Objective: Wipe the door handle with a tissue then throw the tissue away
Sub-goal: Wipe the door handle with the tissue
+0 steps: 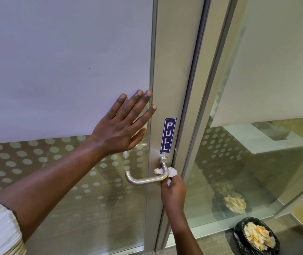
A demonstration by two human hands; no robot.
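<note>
- Pinched in the fingers of the right hand (173,190), a crumpled white tissue (171,174) is pressed against the bend of the brushed-steel lever door handle (145,178), with one scrap showing at the 9 o'clock side of the handle's neck and the rest at its 3 o'clock side.
- Flat and spread, the left hand (121,129) grips nothing; its palm lies on the frosted glass door panel (64,61) and its fingertips reach the panel's right edge, one lapping onto the grey metal door stile (174,70).
- From the right hand, the left hand sits at about 10 o'clock, well apart, with the handle's free end between them.
- The handle's round base is fixed to the stile just under a blue vertical sign reading PULL (168,135), at 12 o'clock from the tissue.
- The lever runs toward 9 o'clock and curls back at its tip, standing clear of the dotted lower glass behind it.
- At 3 o'clock of the right hand the stile's edge meets a dark seam and then the fixed frame, so room on that side is tight.
- A black-lined round waste bin (238,236) holding pale paper scraps stands on the floor at about 5 o'clock from the right hand, well apart, against the glass side wall (257,162).
- Open floor lies between the door's foot and the bin.
</note>
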